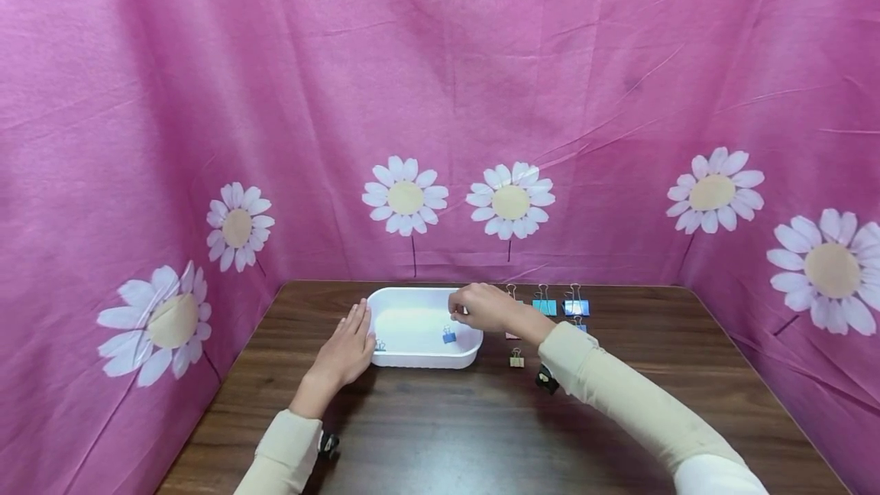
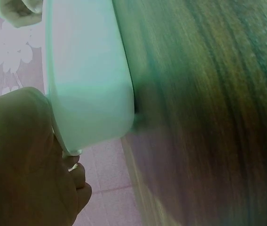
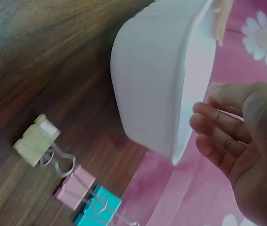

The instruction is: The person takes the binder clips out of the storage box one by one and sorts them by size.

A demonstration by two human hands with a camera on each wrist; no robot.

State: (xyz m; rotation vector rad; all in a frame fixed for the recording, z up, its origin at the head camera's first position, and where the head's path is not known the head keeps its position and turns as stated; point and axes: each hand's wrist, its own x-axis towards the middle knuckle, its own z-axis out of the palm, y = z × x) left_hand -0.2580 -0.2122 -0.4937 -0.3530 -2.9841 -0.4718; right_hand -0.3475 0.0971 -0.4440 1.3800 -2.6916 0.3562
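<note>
A white oval-ended tray (image 1: 426,360) sits on the table. My left hand (image 1: 347,346) rests along its left end, fingers fairly straight against the outside wall and thumb near the rim. Over the tray's right end is my right hand (image 1: 481,307), its fingers loosely bent. Between those fingertips (image 3: 200,108) the right wrist view shows nothing held. A blue binder clip (image 1: 449,335) is in the tray just below the right hand. Another small clip (image 1: 380,344), bluish and partly seen, lies inside near the left thumb.
Right of the tray stand binder clips: a yellow one (image 1: 516,362), pink ones (image 3: 75,187) partly behind the right arm, a teal one (image 1: 545,308), a blue one (image 1: 576,308) and a smaller blue one (image 1: 580,327). A pink flowered cloth (image 1: 454,98) hangs behind the table.
</note>
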